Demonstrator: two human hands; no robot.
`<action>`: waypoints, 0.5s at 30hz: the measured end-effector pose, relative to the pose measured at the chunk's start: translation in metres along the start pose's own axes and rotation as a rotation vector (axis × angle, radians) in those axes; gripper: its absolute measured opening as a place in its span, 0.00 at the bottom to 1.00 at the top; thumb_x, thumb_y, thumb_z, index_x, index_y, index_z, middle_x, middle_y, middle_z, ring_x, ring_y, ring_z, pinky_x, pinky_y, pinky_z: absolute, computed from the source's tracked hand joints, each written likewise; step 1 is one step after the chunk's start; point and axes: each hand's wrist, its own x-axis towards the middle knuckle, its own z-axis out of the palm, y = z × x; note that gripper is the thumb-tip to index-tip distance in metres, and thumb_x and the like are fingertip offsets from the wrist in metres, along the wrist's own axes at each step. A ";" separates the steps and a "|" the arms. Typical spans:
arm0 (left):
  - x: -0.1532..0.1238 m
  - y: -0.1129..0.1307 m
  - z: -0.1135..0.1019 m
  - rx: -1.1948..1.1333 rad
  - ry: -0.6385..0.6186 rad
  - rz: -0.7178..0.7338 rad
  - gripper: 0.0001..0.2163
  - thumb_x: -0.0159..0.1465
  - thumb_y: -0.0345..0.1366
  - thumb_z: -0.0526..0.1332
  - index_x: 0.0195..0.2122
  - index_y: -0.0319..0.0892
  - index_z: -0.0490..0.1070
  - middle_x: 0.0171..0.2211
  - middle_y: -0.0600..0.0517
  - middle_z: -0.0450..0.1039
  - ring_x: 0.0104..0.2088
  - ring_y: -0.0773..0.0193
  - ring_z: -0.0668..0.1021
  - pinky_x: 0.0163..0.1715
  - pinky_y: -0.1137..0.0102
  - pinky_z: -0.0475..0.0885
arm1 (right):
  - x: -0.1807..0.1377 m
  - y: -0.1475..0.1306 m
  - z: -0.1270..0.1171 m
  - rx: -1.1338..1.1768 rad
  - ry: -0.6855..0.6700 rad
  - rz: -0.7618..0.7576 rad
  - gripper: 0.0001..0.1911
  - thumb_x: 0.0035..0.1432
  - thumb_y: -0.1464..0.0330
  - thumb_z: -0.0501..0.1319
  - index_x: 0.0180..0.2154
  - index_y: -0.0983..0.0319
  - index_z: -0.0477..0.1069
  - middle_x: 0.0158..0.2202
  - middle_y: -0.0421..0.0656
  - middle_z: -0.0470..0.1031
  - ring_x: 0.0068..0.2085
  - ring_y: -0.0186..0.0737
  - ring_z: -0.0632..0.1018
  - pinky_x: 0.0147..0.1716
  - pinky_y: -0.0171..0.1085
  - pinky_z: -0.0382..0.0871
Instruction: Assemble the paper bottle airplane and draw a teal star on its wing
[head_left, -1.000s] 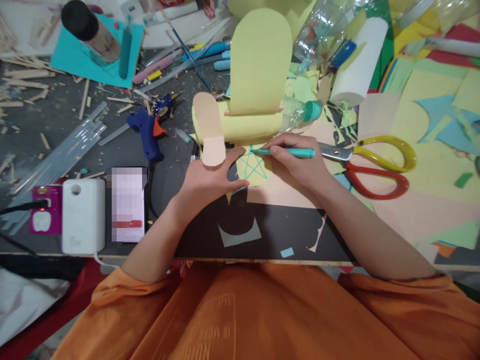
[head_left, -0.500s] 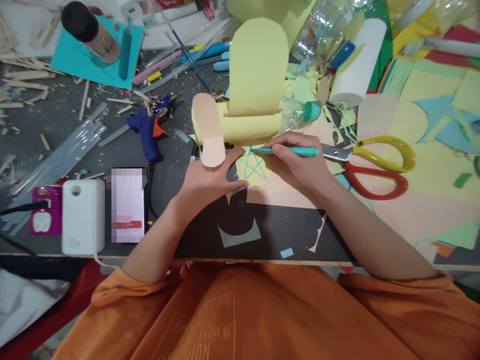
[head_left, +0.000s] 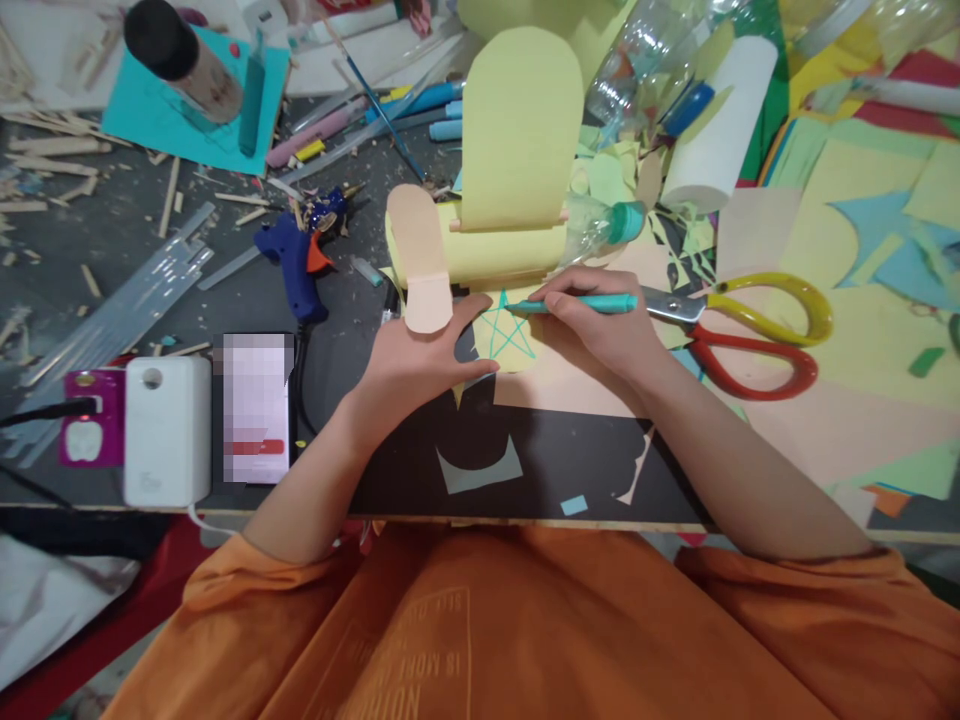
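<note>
My right hand [head_left: 600, 315] grips a teal felt-tip pen [head_left: 609, 302], its tip on a small piece of yellow paper [head_left: 514, 350]. A teal five-pointed star outline is drawn on that paper. Thumb and forefinger of my left hand [head_left: 427, 355] are spread apart at the paper's left edge, pressing it to the table. Just beyond lies a plastic bottle [head_left: 589, 228] with a green cap, wrapped in yellow paper [head_left: 510, 250]. A tall rounded yellow flap [head_left: 523, 125] rises from the wrap, and a peach rounded strip [head_left: 418, 245] hangs over its left end, above my left hand.
Scissors [head_left: 772, 345] with yellow and red handles lie right of my right hand. To the left are a blue glue gun [head_left: 300, 260], a phone [head_left: 256, 410], a white power bank [head_left: 166, 430] and clear glue sticks [head_left: 142, 280]. Paper scraps [head_left: 480, 468] lie near the table's front edge.
The pen tip has moved slightly right and down from the star's top point. My left hand stays in place; the view has shifted a little.
</note>
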 end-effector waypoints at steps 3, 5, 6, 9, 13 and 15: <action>0.000 0.000 0.000 -0.004 -0.002 0.000 0.29 0.64 0.54 0.62 0.66 0.57 0.63 0.59 0.53 0.73 0.59 0.55 0.74 0.49 0.69 0.71 | 0.000 -0.001 0.000 0.009 0.020 0.000 0.07 0.54 0.67 0.61 0.26 0.57 0.76 0.27 0.39 0.79 0.31 0.40 0.78 0.34 0.41 0.72; 0.000 0.000 0.000 -0.003 -0.006 -0.002 0.29 0.64 0.53 0.62 0.66 0.57 0.63 0.59 0.53 0.73 0.59 0.54 0.74 0.50 0.68 0.71 | 0.000 -0.002 0.000 0.015 0.019 -0.006 0.07 0.53 0.68 0.61 0.25 0.57 0.76 0.26 0.39 0.79 0.31 0.39 0.77 0.33 0.41 0.71; 0.000 0.001 -0.001 -0.003 -0.008 -0.004 0.29 0.64 0.53 0.63 0.66 0.57 0.63 0.59 0.53 0.73 0.59 0.54 0.74 0.50 0.68 0.71 | 0.000 -0.002 0.000 0.016 0.017 -0.005 0.07 0.53 0.68 0.61 0.25 0.57 0.76 0.26 0.39 0.79 0.31 0.39 0.77 0.33 0.40 0.71; 0.001 0.001 -0.002 -0.006 -0.015 -0.008 0.29 0.64 0.53 0.63 0.66 0.56 0.63 0.59 0.52 0.73 0.59 0.54 0.74 0.50 0.68 0.71 | 0.000 -0.002 0.000 0.001 0.021 0.002 0.07 0.53 0.68 0.60 0.25 0.57 0.75 0.26 0.39 0.79 0.31 0.40 0.77 0.33 0.41 0.71; 0.000 0.002 -0.003 -0.001 -0.026 -0.011 0.29 0.64 0.53 0.62 0.66 0.56 0.62 0.59 0.53 0.73 0.59 0.55 0.73 0.51 0.69 0.70 | 0.000 -0.002 0.000 -0.009 0.017 0.013 0.07 0.53 0.68 0.60 0.25 0.57 0.75 0.26 0.39 0.78 0.31 0.40 0.77 0.33 0.42 0.72; 0.000 0.001 -0.002 0.001 -0.026 -0.011 0.29 0.64 0.53 0.63 0.66 0.56 0.62 0.59 0.53 0.73 0.59 0.56 0.73 0.50 0.69 0.70 | 0.000 -0.002 -0.001 -0.009 0.009 0.024 0.07 0.53 0.69 0.60 0.24 0.57 0.75 0.26 0.40 0.78 0.31 0.41 0.77 0.33 0.42 0.72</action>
